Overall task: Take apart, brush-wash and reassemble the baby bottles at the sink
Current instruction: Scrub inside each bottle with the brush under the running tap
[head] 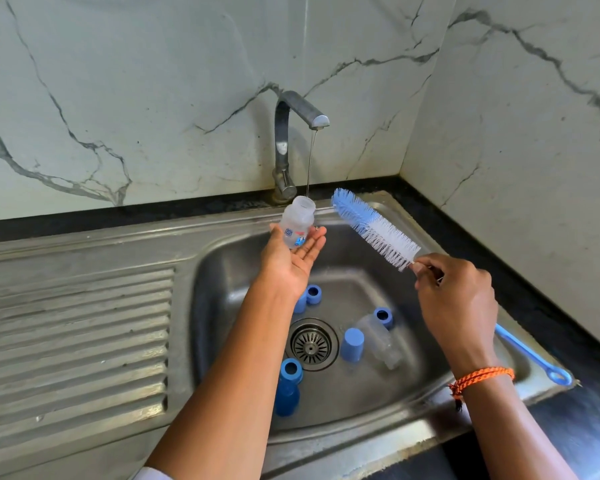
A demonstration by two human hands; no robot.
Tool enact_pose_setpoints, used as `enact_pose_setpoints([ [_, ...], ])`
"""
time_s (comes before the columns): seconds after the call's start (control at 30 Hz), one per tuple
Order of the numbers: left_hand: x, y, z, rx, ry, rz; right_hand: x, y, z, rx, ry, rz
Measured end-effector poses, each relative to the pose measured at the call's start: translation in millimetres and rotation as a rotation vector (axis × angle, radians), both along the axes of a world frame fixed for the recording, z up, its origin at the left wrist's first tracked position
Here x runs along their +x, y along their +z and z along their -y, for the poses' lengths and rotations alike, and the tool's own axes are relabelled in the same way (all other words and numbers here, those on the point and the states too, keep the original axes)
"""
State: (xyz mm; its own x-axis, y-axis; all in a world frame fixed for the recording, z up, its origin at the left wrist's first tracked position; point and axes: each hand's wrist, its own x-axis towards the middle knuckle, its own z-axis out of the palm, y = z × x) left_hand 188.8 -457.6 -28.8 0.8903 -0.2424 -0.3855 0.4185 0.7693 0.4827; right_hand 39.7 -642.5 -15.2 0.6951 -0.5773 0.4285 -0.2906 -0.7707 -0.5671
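Left hand [293, 259]: palm up, fingers [314, 239] straight and loose, not curled. The small clear plastic baby bottle [297, 221] leans on the palm and fingertips, mouth up, tilted toward the tap; I see a blue print on its lower side. It sits over the back of the basin, directly under the thin water stream [310, 161] from the bent steel tap [286, 140].

Right hand [454, 299]: fingers curled, pinching the long blue-and-white bristle bottle brush [374, 228] at the neck just below the bristles. Bristle head points up-left toward the bottle, near it but apart. The blue plastic handle [530, 351] runs back behind the hand and ends in a loop over the sink's right rim. An orange braided thread [482, 375] circles that wrist.

Below, in the stainless steel sink [243, 258]: round drain strainer [311, 344] in the middle. Blue plastic caps and collar rings scattered around it, one pair [309, 296] behind the left wrist, one ring [383, 317] to the right, one cap [352, 344] just beside the drain, a ring and darker cap [288, 386] in front. A second clear bottle [381, 344] lies on its side right of the drain.

Ribbed drainboard [77, 323] to the left; black surface [499, 244] around it; marble-patterned wall [153, 98] behind.
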Motion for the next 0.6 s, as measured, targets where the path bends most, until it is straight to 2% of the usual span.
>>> enact_pose_setpoints([
  [0.23,2.1,4.2,-5.2,0.253,-0.07,0.104,0.7,0.0,0.2,0.007,0.009,-0.019],
  [0.33,3.9,6.4,-6.1,0.371,-0.029,0.123,0.7,0.9,0.0,0.013,0.013,-0.025],
  [0.47,7.1,7.2,-4.5,0.659,-0.003,0.23,0.5,1.8,-0.4,0.016,0.023,-0.031],
  [0.6,7.3,7.5,-3.1,0.712,0.015,0.382,-0.3,1.7,0.3,0.017,0.023,-0.024],
])
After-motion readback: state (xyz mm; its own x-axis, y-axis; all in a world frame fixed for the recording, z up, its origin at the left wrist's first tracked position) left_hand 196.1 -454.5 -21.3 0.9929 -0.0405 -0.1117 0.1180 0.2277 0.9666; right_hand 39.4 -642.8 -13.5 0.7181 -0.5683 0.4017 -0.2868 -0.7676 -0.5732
